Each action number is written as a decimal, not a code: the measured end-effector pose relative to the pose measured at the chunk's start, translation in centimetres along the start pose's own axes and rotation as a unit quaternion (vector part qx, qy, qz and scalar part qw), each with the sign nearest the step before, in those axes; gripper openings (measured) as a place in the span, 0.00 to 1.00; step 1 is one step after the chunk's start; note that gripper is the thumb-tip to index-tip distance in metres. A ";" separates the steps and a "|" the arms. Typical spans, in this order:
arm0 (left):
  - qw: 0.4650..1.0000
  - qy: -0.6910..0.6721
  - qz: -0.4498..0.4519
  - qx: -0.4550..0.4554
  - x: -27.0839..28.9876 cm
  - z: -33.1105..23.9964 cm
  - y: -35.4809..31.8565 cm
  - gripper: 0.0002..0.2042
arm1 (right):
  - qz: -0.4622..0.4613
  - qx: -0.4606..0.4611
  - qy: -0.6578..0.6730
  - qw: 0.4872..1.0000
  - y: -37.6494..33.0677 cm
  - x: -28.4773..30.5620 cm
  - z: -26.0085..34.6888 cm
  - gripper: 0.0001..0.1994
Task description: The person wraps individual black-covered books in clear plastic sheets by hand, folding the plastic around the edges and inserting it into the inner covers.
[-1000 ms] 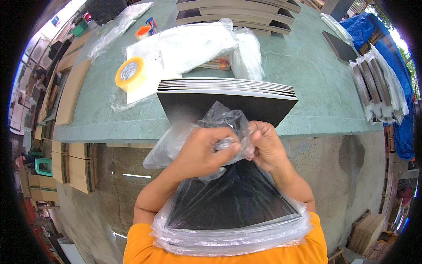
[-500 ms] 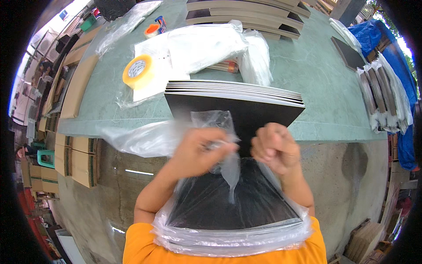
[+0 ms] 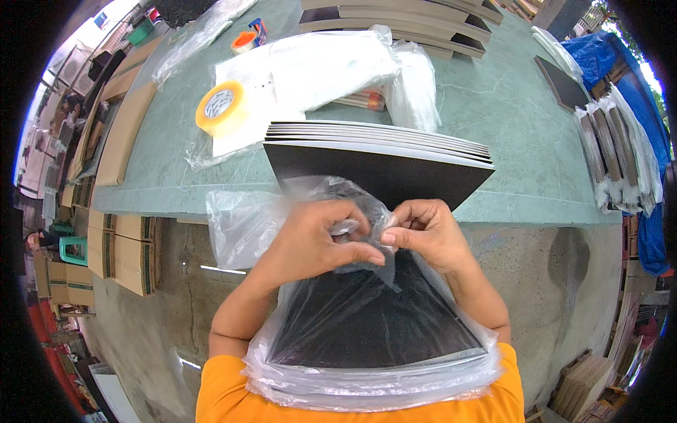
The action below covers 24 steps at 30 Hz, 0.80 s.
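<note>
A clear plastic bag [image 3: 243, 229] is bunched between my hands, its loose part trailing to the left. My left hand [image 3: 321, 240] curls round the crumpled film, thumb somewhat apart from the fingers. With thumb and forefinger, my right hand [image 3: 431, 234] pinches the film beside it. Behind the hands, a stack of flat black panels [image 3: 381, 173] with pale edges lies at the table's near edge; the bag and hands hide part of its front. Below my hands, against my body, are black panels [image 3: 374, 324] covered in clear plastic, layered at the near side.
On the green table [image 3: 508, 134] lie a tape roll [image 3: 218, 109], white plastic sheets [image 3: 317, 67], an orange-centred roll [image 3: 244, 42] and stacked panels [image 3: 395, 28]. Wrapped panels [image 3: 610, 151] stand at the right edge. Cardboard pieces [image 3: 127, 134] line the left side.
My right hand has moved left to the plastic and now pinches it beside my left hand. The trailing part of the bag has drawn in and spread downward.
</note>
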<state>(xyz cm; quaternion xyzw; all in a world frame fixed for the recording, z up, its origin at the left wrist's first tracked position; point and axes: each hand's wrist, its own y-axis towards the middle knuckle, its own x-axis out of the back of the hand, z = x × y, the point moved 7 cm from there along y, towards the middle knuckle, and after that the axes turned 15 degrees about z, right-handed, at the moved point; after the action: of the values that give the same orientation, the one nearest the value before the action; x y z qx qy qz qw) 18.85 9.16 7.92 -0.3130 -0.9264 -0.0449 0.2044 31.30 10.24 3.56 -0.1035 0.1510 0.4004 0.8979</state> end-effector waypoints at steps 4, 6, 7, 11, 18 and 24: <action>0.987 -0.154 -0.019 -0.031 -1.5 1.2 0.6 0.09 | 0.054 0.049 0.305 0.950 0.6 -0.6 -0.8 0.05; 0.995 -0.079 -0.042 -0.052 0.0 3.1 -0.8 0.08 | 0.100 0.080 0.454 0.882 -0.2 -0.5 -0.1 0.04; 0.989 -0.040 -0.128 0.058 2.7 5.7 -2.6 0.07 | 0.091 0.120 0.503 0.851 -1.1 0.4 0.4 0.04; 0.854 -0.019 -0.515 0.071 12.2 5.6 -11.2 0.08 | -0.002 0.093 0.243 0.966 -3.6 3.1 0.2 0.05; 0.965 0.144 0.199 0.089 -5.6 -0.2 -1.3 0.16 | -0.003 0.312 -0.182 0.932 -2.4 -3.0 9.5 0.16; 0.983 -0.171 0.061 -0.032 -0.1 -2.3 -1.1 0.09 | 0.023 0.096 -0.263 0.960 0.2 -1.5 5.9 0.19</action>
<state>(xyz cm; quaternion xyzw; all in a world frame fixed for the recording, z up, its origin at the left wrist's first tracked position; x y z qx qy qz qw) 19.08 7.70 10.01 -0.3780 -0.9251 -0.0076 0.0350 31.31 11.20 9.55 0.0953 -0.0503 0.4177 0.9022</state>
